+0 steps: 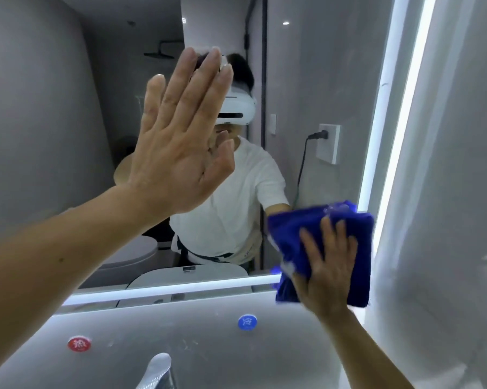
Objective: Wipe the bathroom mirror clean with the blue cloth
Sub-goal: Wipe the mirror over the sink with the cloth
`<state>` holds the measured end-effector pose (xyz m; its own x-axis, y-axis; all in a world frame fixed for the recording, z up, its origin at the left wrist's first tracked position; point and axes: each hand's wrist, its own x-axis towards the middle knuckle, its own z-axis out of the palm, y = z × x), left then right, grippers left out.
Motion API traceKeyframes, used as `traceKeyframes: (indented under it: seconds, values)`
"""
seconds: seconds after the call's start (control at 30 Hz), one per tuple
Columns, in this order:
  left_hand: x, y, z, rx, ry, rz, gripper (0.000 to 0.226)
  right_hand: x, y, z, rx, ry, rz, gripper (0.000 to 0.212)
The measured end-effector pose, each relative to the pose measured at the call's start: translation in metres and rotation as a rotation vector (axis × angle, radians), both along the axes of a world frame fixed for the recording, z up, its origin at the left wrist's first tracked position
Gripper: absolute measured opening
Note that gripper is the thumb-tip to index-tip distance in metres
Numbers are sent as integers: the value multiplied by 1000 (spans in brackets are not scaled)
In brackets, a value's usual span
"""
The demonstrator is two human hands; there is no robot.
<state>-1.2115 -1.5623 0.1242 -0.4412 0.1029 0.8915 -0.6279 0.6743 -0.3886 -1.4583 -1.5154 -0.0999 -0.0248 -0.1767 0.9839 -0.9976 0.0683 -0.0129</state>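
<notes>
Head view: right hand (328, 265) lies flat, fingers straight and spread, pressing the folded blue cloth (298, 228) on the mirror (54, 108) at its lower right corner. Left hand (178, 147) is open, palm toward the glass near mid-mirror; contact not resolvable. Judgement: use even palm pressure and overlapping passes out of this corner, with the left palm off the glass to avoid prints. Containers: 0 visible, only a chrome spout (158, 372) below the bottom edge.

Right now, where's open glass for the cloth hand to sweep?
Free: mirror glass between the left hand and the right light strip, above the blue cloth; also glass left of that hand. Crowded: bottom-right corner, under the right hand.
</notes>
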Motion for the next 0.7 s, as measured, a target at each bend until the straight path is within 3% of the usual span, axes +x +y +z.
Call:
traceKeyframes:
  seconds: [0.1, 0.17, 0.23, 0.33, 0.5, 0.7]
  values:
    - [2, -1, 2, -15, -10, 4, 66, 29, -19, 67, -149, -314, -82, 60]
    - [5, -3, 7, -34, 0, 18, 66, 64, -30, 83, -140, -371, -98, 75]
    - [5, -4, 9, -37, 13, 25, 66, 98, -38, 63, -58, -173, -59, 84]
    - [3, -2, 8, -10, 8, 27, 66, 110, -39, 2, 1, 213, 5, 76]
    - [5, 2, 1, -13, -29, 27, 67, 38, -14, -48, 128, 425, -1, 79]
    - [-10, 4, 5, -13, -29, 3, 67, -33, 7, 53, -26, 8, 40, 56]
